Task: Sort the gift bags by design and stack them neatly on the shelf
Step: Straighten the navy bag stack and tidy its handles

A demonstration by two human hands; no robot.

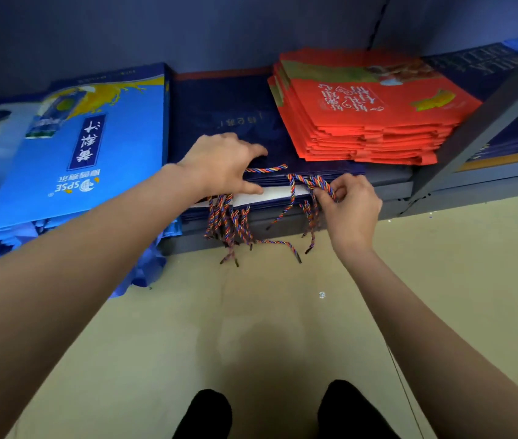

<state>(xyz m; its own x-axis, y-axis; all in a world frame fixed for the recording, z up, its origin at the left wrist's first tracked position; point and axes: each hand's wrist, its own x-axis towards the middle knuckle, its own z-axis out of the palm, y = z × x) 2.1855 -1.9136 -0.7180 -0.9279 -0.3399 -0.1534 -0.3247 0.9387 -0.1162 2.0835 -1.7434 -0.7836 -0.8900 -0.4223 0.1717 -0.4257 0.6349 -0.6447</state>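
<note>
A stack of flat dark navy gift bags (229,109) lies in the middle of the shelf, its multicoloured rope handles (232,223) hanging over the front edge. My left hand (223,163) presses flat on the front of this stack, thumb at the edge of the top bags. My right hand (349,204) pinches a twisted rope handle (311,182) at the stack's front right. A pile of red gift bags (368,112) rests on the navy stack's right part. Light blue gift bags (77,147) lie stacked to the left.
The grey shelf edge (394,191) runs along the front, with a slanted metal upright (485,122) at right. More dark bags (511,134) lie beyond it. Blue bags (143,267) droop off the shelf at left. Beige floor and my dark shoes (207,413) are below.
</note>
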